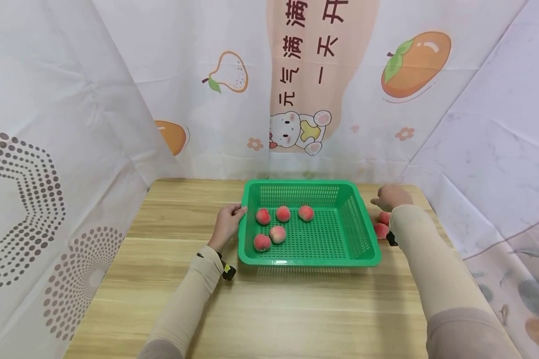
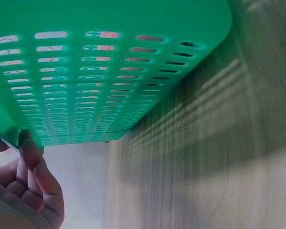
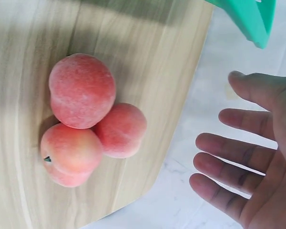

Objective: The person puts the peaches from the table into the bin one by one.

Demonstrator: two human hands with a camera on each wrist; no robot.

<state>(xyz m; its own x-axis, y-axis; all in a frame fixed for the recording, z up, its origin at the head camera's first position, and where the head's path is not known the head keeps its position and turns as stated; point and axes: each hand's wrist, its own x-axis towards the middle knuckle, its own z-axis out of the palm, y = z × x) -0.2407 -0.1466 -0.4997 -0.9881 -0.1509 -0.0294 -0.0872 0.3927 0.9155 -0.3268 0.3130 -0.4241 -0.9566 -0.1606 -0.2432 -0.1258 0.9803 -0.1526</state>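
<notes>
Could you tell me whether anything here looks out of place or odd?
Slightly: five pink peaches lie in the green slotted plastic basket, but three more peaches sit in a touching cluster on the wooden table outside it, near the table's right edge. Nothing looks spilled or damaged.

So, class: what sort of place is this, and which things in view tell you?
Probably a staged tabletop set rather than a real kitchen: printed fruit-pattern cloth backdrops curtain off a small wooden table holding only a green basket and peaches.

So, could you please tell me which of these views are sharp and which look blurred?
Head view: evenly lit and sharp, green basket crisp. Left wrist view: table smeared and dim beneath the basket's shadow. Right wrist view: three peaches sharp, right hand slightly soft.
</notes>
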